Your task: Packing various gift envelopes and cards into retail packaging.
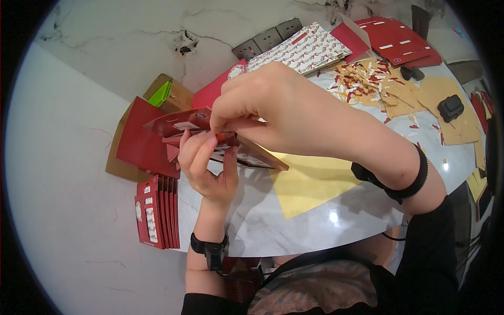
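Observation:
A dark red printed cardboard box (181,121), partly folded, is held up above the marble-patterned table. My left hand (210,169) grips it from below, thumb on one side and fingers on the other. Bent over its top, my right hand (252,106) has its thumb and fingertips pinched at the box's upper edge near the left fingertips. What lies inside the pinch is hidden. A yellow paper sheet (311,185) lies flat beneath, to the right of the box.
Several folded red boxes (157,212) stand at the left edge beside an open brown-and-red carton (138,138). Patterned sheets (303,47), socket blocks (267,39) and red card sheets (397,39) lie at the back. Paper scraps (362,82) and a black object (451,108) are at right.

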`<state>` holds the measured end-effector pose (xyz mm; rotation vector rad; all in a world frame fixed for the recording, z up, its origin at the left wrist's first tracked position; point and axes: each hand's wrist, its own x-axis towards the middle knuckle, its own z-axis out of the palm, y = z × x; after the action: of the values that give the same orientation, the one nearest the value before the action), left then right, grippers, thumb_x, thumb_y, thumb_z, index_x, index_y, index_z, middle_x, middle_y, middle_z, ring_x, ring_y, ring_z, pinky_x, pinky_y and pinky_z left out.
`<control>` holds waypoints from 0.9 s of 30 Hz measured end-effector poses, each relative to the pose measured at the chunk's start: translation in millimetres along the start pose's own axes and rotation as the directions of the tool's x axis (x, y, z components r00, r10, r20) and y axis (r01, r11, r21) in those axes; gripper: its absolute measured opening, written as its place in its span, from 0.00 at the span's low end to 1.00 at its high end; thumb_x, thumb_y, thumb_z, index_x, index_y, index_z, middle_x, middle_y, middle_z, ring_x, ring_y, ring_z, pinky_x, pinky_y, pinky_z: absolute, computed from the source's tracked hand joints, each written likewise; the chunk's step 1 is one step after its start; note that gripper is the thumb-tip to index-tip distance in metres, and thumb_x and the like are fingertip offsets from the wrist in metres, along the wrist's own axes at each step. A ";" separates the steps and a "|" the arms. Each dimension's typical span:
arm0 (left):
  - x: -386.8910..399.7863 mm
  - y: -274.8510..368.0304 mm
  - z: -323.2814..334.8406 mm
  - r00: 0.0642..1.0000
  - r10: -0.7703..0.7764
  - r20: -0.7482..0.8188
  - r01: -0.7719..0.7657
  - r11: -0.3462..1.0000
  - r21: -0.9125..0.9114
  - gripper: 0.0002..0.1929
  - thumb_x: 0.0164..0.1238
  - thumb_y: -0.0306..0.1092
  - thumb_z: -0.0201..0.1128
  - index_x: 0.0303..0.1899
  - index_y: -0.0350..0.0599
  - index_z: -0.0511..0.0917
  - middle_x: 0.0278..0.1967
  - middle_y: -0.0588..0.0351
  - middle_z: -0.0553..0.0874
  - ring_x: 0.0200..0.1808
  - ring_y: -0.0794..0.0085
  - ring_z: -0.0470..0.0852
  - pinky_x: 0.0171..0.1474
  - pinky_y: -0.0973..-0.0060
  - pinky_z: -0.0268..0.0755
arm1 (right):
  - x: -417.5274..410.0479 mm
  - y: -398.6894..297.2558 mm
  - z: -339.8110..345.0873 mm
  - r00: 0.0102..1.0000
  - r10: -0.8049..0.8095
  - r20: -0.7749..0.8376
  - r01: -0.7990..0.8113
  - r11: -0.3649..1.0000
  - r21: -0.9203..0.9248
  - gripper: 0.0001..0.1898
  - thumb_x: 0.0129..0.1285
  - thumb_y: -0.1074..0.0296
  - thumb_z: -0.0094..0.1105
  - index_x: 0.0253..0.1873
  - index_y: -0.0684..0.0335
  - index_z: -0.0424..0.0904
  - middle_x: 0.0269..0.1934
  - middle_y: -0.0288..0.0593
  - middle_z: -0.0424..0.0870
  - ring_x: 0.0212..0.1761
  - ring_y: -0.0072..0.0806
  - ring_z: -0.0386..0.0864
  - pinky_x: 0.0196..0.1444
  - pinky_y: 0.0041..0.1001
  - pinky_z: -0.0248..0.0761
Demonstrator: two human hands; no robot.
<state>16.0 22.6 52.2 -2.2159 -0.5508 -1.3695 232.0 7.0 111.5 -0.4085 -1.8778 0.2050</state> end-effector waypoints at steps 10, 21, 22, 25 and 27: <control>9.1 0.4 0.5 0.996 -0.069 0.062 0.068 0.998 0.019 0.17 0.68 0.30 0.66 0.57 0.39 0.79 0.50 0.51 0.79 0.53 0.60 0.79 0.70 0.48 0.63 | -4.1 -9.3 1.4 0.985 0.054 0.163 0.013 0.923 -0.385 0.06 0.57 0.73 0.65 0.33 0.69 0.78 0.36 0.47 0.77 0.35 0.45 0.81 0.38 0.37 0.76; 1.1 -58.1 -30.2 0.980 -0.199 -0.028 0.194 0.972 -0.129 0.11 0.61 0.35 0.73 0.45 0.47 0.88 0.73 0.44 0.62 0.79 0.44 0.54 0.77 0.47 0.46 | 0.5 -5.7 -3.9 0.988 0.071 0.140 -0.040 0.977 -0.208 0.05 0.56 0.75 0.61 0.28 0.69 0.79 0.36 0.49 0.79 0.36 0.47 0.82 0.40 0.39 0.76; 0.0 -61.5 -33.4 0.978 -0.207 0.011 0.207 0.971 -0.119 0.10 0.60 0.34 0.73 0.44 0.48 0.88 0.73 0.45 0.64 0.79 0.44 0.55 0.77 0.47 0.44 | 0.3 -5.8 -5.5 0.981 0.110 0.161 -0.083 0.983 -0.162 0.03 0.55 0.76 0.65 0.32 0.68 0.80 0.37 0.46 0.79 0.36 0.43 0.82 0.40 0.36 0.77; 4.6 -60.0 -39.9 0.975 -0.222 0.013 0.222 0.971 -0.084 0.09 0.57 0.34 0.75 0.41 0.53 0.90 0.72 0.51 0.69 0.78 0.47 0.58 0.79 0.43 0.35 | 0.7 -9.0 -5.4 0.977 0.130 0.171 -0.109 0.986 -0.125 0.07 0.55 0.77 0.72 0.38 0.67 0.82 0.38 0.43 0.80 0.37 0.38 0.83 0.39 0.32 0.78; 6.6 -61.1 -43.6 0.991 -0.116 0.068 0.114 0.993 0.030 0.10 0.57 0.37 0.77 0.41 0.57 0.90 0.72 0.53 0.71 0.78 0.50 0.60 0.78 0.40 0.28 | -1.2 -10.3 0.1 0.981 0.114 0.156 -0.093 0.987 -0.135 0.08 0.55 0.76 0.73 0.40 0.66 0.84 0.38 0.43 0.80 0.37 0.37 0.83 0.39 0.31 0.78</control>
<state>-46.6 46.9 86.2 -2.2480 -0.7276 -1.3376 230.4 -2.9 113.8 -0.5928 -2.0388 0.1940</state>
